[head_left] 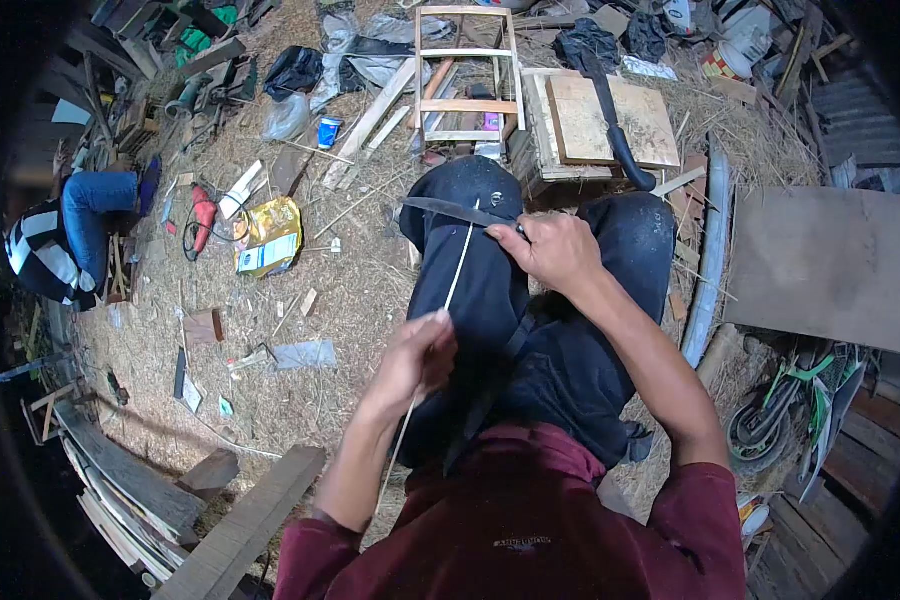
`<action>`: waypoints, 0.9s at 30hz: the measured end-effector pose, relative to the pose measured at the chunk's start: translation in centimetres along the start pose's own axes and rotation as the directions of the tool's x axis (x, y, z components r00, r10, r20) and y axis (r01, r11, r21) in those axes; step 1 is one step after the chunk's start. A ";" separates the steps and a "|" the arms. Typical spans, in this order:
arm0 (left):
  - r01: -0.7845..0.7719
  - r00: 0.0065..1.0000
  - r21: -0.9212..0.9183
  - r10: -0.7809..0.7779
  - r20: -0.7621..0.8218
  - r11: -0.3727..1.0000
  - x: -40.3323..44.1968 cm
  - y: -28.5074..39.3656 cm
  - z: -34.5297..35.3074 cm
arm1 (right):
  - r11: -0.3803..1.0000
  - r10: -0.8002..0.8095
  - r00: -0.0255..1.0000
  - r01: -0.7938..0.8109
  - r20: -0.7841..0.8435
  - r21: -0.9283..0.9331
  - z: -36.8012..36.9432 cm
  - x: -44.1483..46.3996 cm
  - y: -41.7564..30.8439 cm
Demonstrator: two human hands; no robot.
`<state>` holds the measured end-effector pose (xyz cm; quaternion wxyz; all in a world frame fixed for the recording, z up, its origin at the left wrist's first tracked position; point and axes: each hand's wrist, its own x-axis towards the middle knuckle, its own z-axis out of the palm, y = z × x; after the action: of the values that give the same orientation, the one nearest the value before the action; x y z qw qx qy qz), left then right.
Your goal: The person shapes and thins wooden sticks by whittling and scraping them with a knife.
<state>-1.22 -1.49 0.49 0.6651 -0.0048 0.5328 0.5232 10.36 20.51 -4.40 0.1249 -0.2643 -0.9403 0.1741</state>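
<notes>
My right hand is wrapped round the handle of a knife, above the gap between my knees. The knife's dark curved blade points left across my knee in dark trousers. My left hand is closed round a thin pale strip, over my thigh. The strip's upper end meets the blade above the knee, and its lower end hangs past my left wrist.
A wooden frame and a wooden block with a long machete on it stand ahead. A red power tool and yellow bag lie left. Another person is far left. A plank juts in lower left.
</notes>
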 end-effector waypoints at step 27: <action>-0.116 0.991 0.092 0.121 -0.050 0.989 -3.3 -3.2 -0.9 | 0.944 0.158 0.982 -0.180 0.099 0.276 -1.0 0.1 1.0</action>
<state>0.77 -5.74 0.63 0.6173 0.0424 0.5731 0.5373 11.03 21.64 -3.81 0.1103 -0.3163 -0.8836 0.3271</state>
